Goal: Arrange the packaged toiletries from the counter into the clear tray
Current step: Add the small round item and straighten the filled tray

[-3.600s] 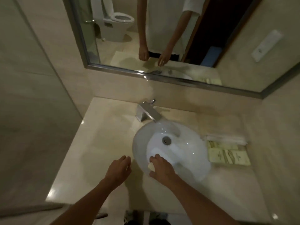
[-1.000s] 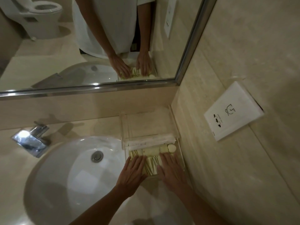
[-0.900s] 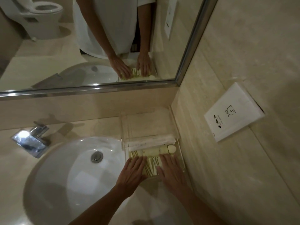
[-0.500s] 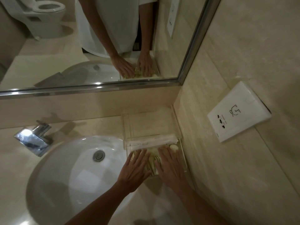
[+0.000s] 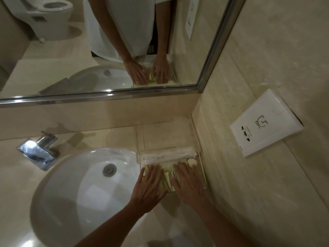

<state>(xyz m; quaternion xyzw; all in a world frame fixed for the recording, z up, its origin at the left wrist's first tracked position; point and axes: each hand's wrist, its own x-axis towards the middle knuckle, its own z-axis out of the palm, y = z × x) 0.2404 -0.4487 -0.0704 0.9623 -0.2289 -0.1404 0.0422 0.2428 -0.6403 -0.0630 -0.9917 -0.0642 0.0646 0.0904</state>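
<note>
A clear tray (image 5: 202, 157) sits on the counter between the basin and the right wall. Pale yellow striped packets (image 5: 168, 181) lie flat in its near part, a long white wrapped packet (image 5: 167, 154) lies across its middle, and a small round pale item (image 5: 192, 162) rests at its right side. My left hand (image 5: 148, 188) lies flat on the packets at the tray's left, fingers spread. My right hand (image 5: 187, 182) lies flat on the packets at the tray's right, fingers spread. The hands hide most of the packets. The tray's far part holds nothing.
A white oval basin (image 5: 74, 193) with a metal drain lies left of the tray, a chrome tap (image 5: 37, 152) behind it. A mirror (image 5: 89, 41) runs along the back wall. A white socket plate (image 5: 265, 132) projects from the right wall near the tray.
Both hands have slid a little forward over the yellow packets, toward the white wrapped packet. 3.6 s ago they were at the basin's front rim, far from the tray.
</note>
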